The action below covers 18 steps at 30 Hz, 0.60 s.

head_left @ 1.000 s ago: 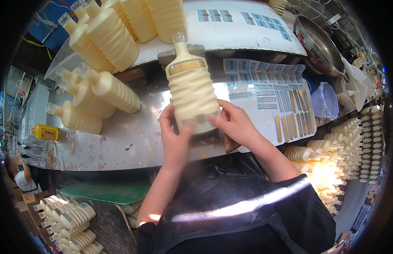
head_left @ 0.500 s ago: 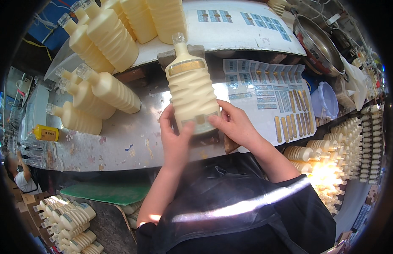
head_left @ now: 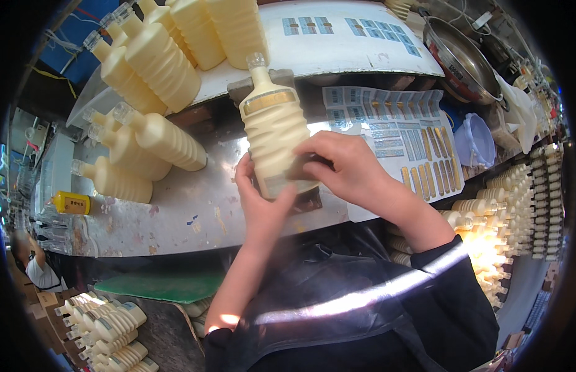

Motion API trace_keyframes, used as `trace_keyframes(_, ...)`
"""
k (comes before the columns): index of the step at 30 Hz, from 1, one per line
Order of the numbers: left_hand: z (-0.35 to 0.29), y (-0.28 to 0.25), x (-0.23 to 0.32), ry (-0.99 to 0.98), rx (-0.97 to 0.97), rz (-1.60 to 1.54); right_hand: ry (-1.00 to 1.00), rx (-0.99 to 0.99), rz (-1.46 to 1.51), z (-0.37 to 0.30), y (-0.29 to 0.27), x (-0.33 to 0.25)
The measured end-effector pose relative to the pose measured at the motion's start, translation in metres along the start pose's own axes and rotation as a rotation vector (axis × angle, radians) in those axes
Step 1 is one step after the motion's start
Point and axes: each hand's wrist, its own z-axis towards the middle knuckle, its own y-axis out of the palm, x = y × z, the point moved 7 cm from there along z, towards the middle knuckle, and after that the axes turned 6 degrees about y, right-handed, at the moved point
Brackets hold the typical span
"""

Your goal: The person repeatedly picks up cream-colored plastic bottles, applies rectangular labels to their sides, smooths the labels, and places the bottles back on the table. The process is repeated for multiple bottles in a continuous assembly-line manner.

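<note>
The cream bottle's point(head_left: 274, 133) lower left side is gripped by the curled left hand point(head_left: 258, 201), its thumb brought to the front near the base. The right hand point(head_left: 343, 164) is held bent at the lower right front, thumb and fingers drawn nearly together; whether anything is pinched cannot be told. The bottle is backed at its shoulder by a grey block point(head_left: 239, 90) above the steel table point(head_left: 170, 214). Beyond, a label sheet point(head_left: 396, 164) is spread at right, near a bucket point(head_left: 475, 142); a white board point(head_left: 337, 53) is seen farther off.
</note>
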Motion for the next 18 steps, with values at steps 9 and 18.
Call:
trace_keyframes(9, -0.011, -0.011, -0.015, 0.045, 0.009, -0.075, -0.444, 0.075, -0.176, -0.048, 0.003, -0.035)
trace_keyframes(18, -0.010, -0.005, -0.018, 0.143, 0.079, 0.291, 0.330, 0.235, 0.289, -0.056, 0.026, 0.045)
